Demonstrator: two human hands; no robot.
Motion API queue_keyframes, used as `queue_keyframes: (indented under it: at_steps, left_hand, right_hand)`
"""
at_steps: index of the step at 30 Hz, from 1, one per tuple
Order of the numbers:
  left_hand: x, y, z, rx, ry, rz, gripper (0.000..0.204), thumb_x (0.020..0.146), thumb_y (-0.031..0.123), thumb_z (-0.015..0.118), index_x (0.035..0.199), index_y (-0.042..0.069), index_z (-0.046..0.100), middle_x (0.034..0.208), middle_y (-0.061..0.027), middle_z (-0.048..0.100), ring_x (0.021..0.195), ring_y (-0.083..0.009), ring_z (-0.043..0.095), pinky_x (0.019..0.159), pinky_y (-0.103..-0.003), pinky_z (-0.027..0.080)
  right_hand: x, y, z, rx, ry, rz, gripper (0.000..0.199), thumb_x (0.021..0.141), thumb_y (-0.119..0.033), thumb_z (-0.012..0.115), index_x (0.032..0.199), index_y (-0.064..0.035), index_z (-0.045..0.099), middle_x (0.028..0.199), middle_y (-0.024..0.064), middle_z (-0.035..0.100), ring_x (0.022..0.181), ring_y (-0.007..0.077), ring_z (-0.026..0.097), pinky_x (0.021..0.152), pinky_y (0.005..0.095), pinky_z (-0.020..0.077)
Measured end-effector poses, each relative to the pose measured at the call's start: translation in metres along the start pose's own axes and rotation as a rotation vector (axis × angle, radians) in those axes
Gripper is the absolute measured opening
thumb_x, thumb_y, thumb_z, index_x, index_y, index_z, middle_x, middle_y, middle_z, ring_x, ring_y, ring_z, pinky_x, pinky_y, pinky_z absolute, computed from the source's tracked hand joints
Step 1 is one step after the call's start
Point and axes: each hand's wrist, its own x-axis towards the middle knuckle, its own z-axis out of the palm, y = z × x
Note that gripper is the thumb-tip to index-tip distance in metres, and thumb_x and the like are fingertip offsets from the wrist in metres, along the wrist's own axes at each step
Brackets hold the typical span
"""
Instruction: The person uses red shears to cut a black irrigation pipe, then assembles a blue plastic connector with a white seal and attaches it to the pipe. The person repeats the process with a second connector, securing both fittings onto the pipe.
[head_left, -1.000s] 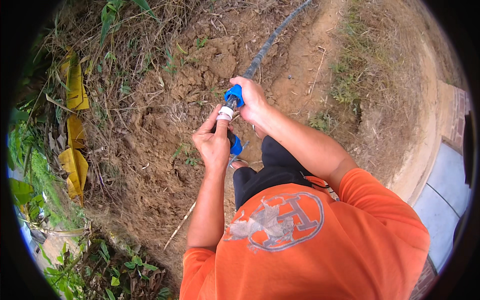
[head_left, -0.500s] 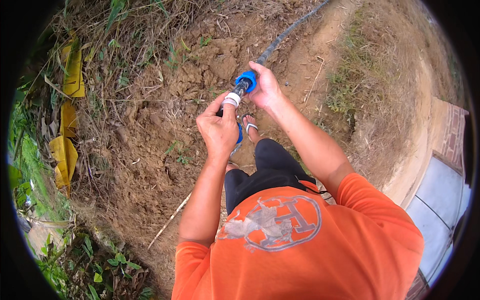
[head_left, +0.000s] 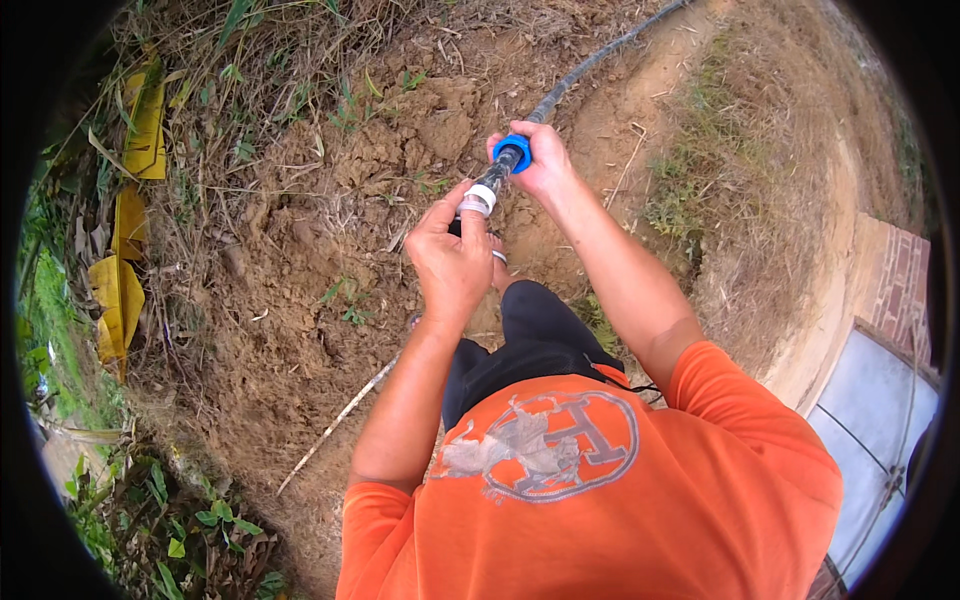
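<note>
A long black pipe (head_left: 568, 82) runs from the upper right down to my hands. My right hand (head_left: 545, 165) is closed round it, fingers and thumb wrapped at a blue ribbed coupling nut (head_left: 513, 152) on the pipe. Below the nut, the pipe end looks wet or muddy and carries a white ring (head_left: 478, 198). My left hand (head_left: 450, 262) pinches this ring between thumb and fingers. A dark piece shows beside the left fingers, mostly hidden by that hand, so its shape cannot be told.
Rough brown soil (head_left: 300, 290) with dry grass slopes on the left, beside yellow dried leaves (head_left: 120, 300). A thin stick (head_left: 340, 425) lies near my left forearm. My foot in a sandal (head_left: 498, 255) stands below the hands. Pale tiles (head_left: 865, 410) and a brick edge (head_left: 900, 280) lie at right.
My right hand and the blue nut have shifted slightly right, and the nut's opening now faces me more. Right fingers now wrap round the pipe. A blue piece below my left hand is no longer visible.
</note>
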Motion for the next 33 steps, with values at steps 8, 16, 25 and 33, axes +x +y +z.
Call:
queue_keyframes:
  at_steps: [8,16,25,33]
  left_hand:
    - [-0.004,-0.004,-0.008,0.272,-0.090,0.209,0.033,0.098,0.010,0.062,0.125,-0.007,0.065,0.083,-0.0155,0.065,0.070,-0.0241,0.065,0.066,-0.037,0.052]
    - [-0.003,-0.005,-0.016,0.272,-0.141,0.345,0.042,0.100,0.014,0.063,0.134,-0.009,0.058,0.087,-0.0161,0.064,0.075,-0.0260,0.064,0.071,-0.037,0.052]
    - [-0.005,0.004,-0.017,0.427,-0.207,0.328,0.049,0.100,0.015,0.061,0.140,-0.011,0.048,0.099,-0.0237,0.067,0.084,-0.0362,0.068,0.075,-0.044,0.054]
    - [-0.011,0.011,-0.009,0.440,-0.209,0.348,0.045,0.099,0.012,0.060,0.138,-0.009,0.049,0.098,-0.0241,0.065,0.084,-0.0384,0.067,0.075,-0.046,0.052]
  right_hand:
    - [0.003,0.005,0.001,0.025,0.089,-0.100,0.015,0.095,-0.009,0.056,0.102,0.0012,0.048,0.083,0.0159,0.056,0.074,0.0315,0.061,0.069,0.0461,0.0586]
    - [0.007,0.006,0.002,0.021,0.076,-0.107,0.015,0.094,-0.009,0.056,0.100,0.0024,0.048,0.079,0.0155,0.055,0.069,0.0315,0.060,0.068,0.0488,0.0586]
    - [-0.010,0.012,0.011,0.017,0.092,-0.170,0.015,0.094,-0.006,0.055,0.103,0.0028,0.047,0.078,0.0156,0.054,0.065,0.0313,0.059,0.066,0.0489,0.0598]
    - [-0.015,0.005,0.006,0.016,0.062,-0.078,0.018,0.092,-0.006,0.056,0.105,0.0031,0.047,0.086,0.0178,0.055,0.074,0.0332,0.061,0.069,0.0497,0.0592]
